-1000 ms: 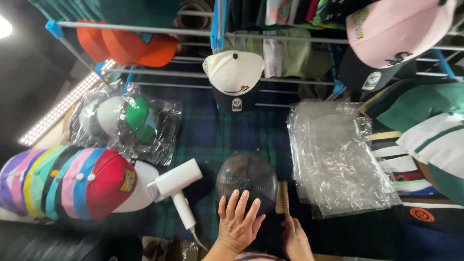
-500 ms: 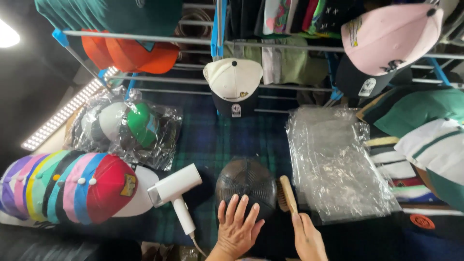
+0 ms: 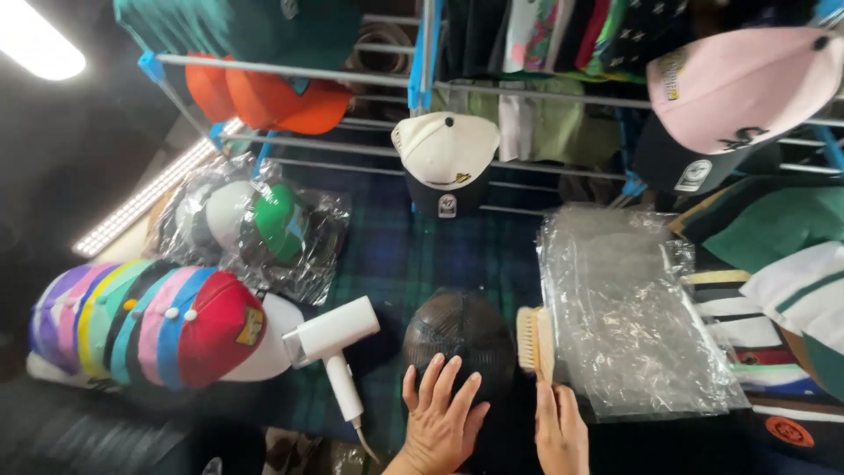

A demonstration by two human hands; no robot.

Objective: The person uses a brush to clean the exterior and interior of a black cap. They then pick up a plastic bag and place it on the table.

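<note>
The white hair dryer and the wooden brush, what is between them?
In the head view, a dark rounded mesh cap sits between the white hair dryer and the wooden brush, with the left hand resting on it.

Looking like a cap shop's stockroom: caps hanging on metal rails (image 3: 369, 79), a stacked row of coloured caps (image 3: 149, 325) lying at left, bagged caps (image 3: 255, 224) and clear plastic bags (image 3: 629, 308) crowding a plaid-covered bench (image 3: 422, 255).
</note>
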